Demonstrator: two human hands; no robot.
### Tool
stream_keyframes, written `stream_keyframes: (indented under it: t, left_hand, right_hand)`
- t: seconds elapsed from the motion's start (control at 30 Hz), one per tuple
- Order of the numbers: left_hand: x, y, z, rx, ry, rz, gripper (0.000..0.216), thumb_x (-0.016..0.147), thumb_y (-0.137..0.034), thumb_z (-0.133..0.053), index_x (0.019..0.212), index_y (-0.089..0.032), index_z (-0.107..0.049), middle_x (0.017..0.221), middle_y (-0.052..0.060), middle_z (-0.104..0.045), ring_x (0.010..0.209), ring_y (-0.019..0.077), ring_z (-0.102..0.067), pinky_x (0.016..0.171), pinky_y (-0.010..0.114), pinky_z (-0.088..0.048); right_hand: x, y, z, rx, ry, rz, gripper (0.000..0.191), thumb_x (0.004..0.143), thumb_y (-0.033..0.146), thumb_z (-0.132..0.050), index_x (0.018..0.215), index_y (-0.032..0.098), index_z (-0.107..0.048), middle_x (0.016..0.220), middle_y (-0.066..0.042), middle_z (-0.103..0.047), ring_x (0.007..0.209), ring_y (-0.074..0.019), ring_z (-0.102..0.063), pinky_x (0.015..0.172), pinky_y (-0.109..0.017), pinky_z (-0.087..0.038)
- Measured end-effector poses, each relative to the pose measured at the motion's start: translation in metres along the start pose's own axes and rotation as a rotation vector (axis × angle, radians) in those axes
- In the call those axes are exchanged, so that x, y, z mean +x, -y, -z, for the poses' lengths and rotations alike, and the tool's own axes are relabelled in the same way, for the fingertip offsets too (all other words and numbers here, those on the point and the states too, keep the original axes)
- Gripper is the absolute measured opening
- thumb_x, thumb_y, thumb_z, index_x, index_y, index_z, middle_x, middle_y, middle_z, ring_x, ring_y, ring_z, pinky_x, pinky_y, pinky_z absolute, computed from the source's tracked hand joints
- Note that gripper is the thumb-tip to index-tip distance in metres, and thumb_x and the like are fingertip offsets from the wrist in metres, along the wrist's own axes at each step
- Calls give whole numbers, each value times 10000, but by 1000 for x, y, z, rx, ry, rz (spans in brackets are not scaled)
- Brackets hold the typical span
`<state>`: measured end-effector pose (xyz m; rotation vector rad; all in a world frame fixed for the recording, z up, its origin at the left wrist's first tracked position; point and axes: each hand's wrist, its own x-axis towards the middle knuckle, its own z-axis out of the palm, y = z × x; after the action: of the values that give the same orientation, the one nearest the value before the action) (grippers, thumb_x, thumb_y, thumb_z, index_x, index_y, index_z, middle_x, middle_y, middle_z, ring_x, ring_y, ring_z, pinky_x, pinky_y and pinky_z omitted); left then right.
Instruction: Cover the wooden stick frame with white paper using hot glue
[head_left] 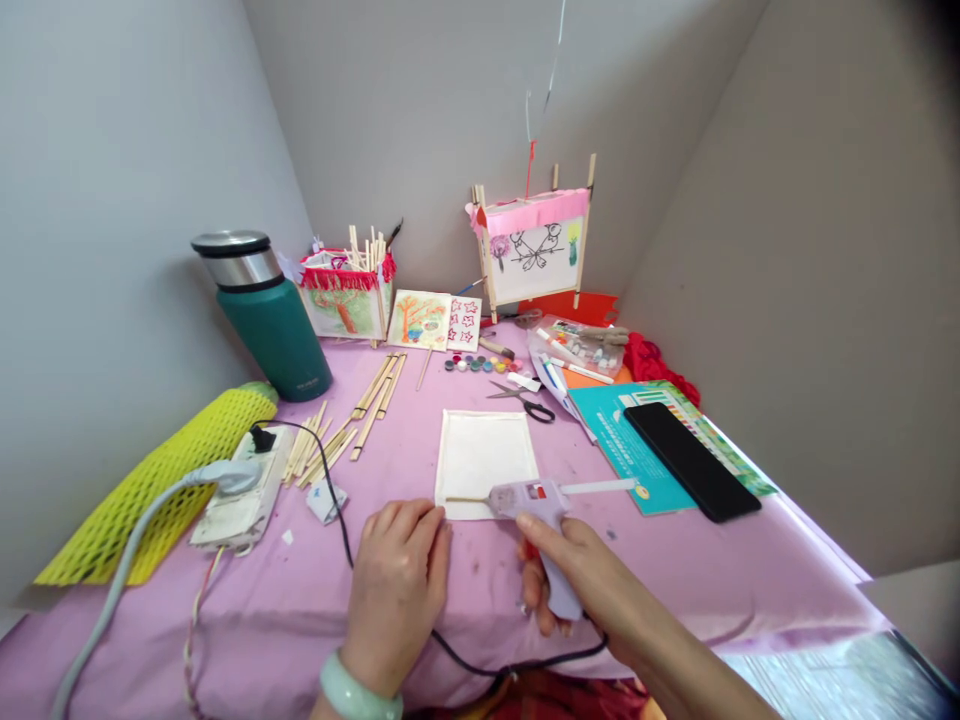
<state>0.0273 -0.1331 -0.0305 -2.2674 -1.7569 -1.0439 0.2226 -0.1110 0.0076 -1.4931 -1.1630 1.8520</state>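
Note:
My right hand (577, 570) is wrapped round a pale purple glue gun (536, 495), with a white glue stick (600, 486) poking from its back. The gun points left over the near edge of a white square panel (487, 450) that lies flat. A thin wooden stick (466, 499) shows along that edge, in line with the nozzle; whether the two touch is unclear. My left hand (401, 565) rests at the panel's near left corner, its fingers curled together. Whatever its fingertips hold is hidden. A black cord (480, 668) runs below both hands.
Wooden sticks (322, 450) and a power strip (247, 490) lie left, near a green bottle (274, 330). Scissors (529, 400) and paint pots (480, 364) sit beyond the panel. A phone (690, 460) lies right. A decorated stick-framed lantern (536, 245) hangs behind.

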Motion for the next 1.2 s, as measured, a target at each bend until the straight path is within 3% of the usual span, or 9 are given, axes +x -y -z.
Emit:
stream_keyframes:
  t: [0.77,1.07,1.2]
  left_hand:
    - [0,5,2,-18,6,-15,156,905,-188,-516,991,-150,-639,959,85,-642,901,230,-551,805,424,-453]
    - [3,8,9,-15,102,-8,187,916,-237,-501,1004,-161,-648,1004,85,-646,932,233,-554,845,429,-460]
    - [3,7,8,-15,82,-10,188,916,-236,-500,1007,-154,-642,1000,91,-644,925,235,-554,835,428,-463]
  right_hand:
    - [-16,-5,17,46,-133,-22,445,790,633,-545,732,197,-483,506,13,-596,368,-111,-527,351,-204,-305]
    - [-22,-9,30,96,-161,33,456,797,641,-535,740,193,-476,497,7,-597,348,-115,-517,348,-204,-290]
    - [-25,-9,33,87,-170,24,432,816,615,-524,733,194,-480,487,9,-585,348,-119,-515,349,-205,-293]
